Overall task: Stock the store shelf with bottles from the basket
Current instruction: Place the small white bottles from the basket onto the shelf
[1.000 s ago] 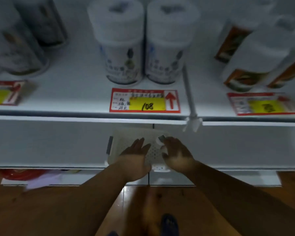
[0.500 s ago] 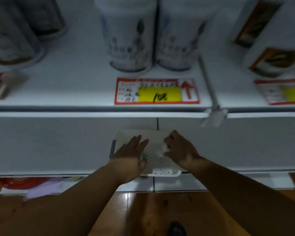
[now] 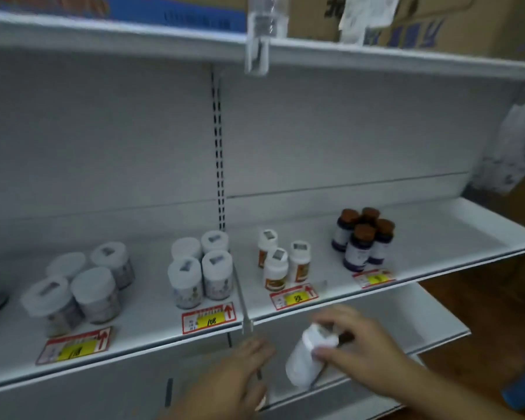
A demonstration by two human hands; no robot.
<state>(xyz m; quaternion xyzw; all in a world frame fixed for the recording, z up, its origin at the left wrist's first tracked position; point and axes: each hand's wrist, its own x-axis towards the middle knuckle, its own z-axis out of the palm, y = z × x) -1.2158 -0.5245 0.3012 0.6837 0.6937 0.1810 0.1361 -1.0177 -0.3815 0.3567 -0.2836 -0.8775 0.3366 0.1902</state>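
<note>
My right hand point(image 3: 361, 353) pinches a smooth white cylindrical bottle point(image 3: 308, 359) at five o'clock. My left hand point(image 3: 240, 377) lies spread, below the white metal shelf point(image 3: 152, 325).

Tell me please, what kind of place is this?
Most likely a shop aisle, perhaps a pharmacy or health store. White metal shelving holds grouped bottles, such as the brown-capped bottles. Red and yellow price tags lie along the shelf edge. Cardboard boxes sit on top.

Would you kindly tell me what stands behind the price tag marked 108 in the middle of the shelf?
Four white-lidded jars stand in a two-by-two cluster directly behind the price tag on the shelf. The front pair hides the lower parts and labels of the back pair.
</note>
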